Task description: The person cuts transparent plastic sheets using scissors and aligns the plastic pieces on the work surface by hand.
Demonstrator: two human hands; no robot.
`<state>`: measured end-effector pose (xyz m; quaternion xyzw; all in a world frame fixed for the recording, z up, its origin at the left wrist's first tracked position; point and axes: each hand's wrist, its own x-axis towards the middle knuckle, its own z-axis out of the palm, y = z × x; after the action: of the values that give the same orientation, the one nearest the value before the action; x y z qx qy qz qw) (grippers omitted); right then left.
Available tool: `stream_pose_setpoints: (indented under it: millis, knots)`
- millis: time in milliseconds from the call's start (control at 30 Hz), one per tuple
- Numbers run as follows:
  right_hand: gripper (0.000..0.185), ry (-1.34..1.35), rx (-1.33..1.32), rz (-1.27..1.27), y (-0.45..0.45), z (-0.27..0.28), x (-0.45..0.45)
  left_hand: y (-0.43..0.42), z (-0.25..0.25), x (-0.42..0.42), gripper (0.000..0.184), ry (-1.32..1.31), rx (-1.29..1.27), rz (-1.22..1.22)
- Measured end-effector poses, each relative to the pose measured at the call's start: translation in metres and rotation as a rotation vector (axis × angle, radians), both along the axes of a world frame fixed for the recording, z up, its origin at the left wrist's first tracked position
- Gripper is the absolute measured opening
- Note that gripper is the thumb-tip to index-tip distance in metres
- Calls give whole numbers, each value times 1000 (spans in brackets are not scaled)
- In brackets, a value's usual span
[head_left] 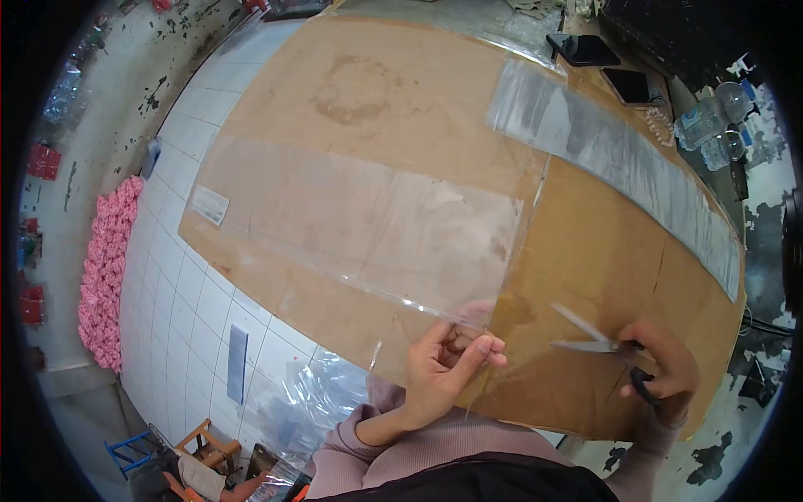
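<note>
A brown cardboard sheet spreads widest. On its middle and left part lies a clear plastic sheet. A greyish plastic strip runs along the cardboard's right edge; a pink knotted mat sits on the floor well to its left. Crumpled clear plastic lies below its near-left edge. Over the cardboard's near edge, the left hand pinches the plastic sheet's near-right corner between thumb and fingers. Over its near-right part, the right hand curls through the handles of black-handled scissors, blades spread, apart from the plastic. Past the cardboard's far-right edge are two smartphones.
</note>
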<state>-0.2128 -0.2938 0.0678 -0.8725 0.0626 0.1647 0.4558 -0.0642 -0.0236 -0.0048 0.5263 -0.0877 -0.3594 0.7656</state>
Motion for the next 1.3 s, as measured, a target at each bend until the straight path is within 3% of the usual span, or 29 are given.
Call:
stream_pose_setpoints:
  millis: [167, 267, 367, 433, 467, 533, 567, 633, 700, 867, 967, 1033, 1100, 1167, 1300]
  knots:
    - [54, 216, -673, -467, 8, -1, -83, -9, 4, 0, 13, -132, 25, -125]
    - [55, 360, -1024, -531, 21, -8, -108, -15, 8, 6, 13, -244, 120, -364]
    - [47, 207, -1200, -450, 48, 8, -87, -28, 15, 0, 12, -330, 112, -649]
    - [43, -63, -1116, -368, 64, 20, -51, -40, 23, -10, 8, -284, 35, -792]
    - [42, -203, -1068, -319, 69, 23, -36, -46, 27, -16, 8, -396, 29, -883]
    - [37, -427, -1024, 15, 74, 20, -16, -56, 32, -26, 10, -628, 35, -1043]
    - [35, -549, -988, 192, 75, 17, -8, -57, 30, -33, 10, -716, -12, -1025]
    - [33, -599, -1000, 291, 77, 9, -2, -54, 23, -42, 12, -893, -95, -983]
    - [26, -743, -1096, 370, 68, -7, 2, -54, 27, -40, 12, -879, -31, -1058]
    - [15, -661, -1170, 387, 47, -31, -19, -56, 21, -35, 10, -874, -37, -1102]
    - [14, -593, -1221, 313, 12, -32, -38, -50, 26, -1, 11, -894, 27, -1334]
    - [14, -594, -1312, 276, -13, -30, -58, -26, 20, 23, 10, -925, 117, -1130]
    - [13, -638, -1408, 304, -30, -25, -87, -12, 51, 53, 12, -1083, 423, -1278]
    - [13, -520, -1466, 227, -55, -30, -128, 15, 62, 72, 18, -1338, 551, -1184]
    - [19, -411, -1531, 97, -99, -32, -189, 86, 59, 123, 21, -1582, 992, -637]
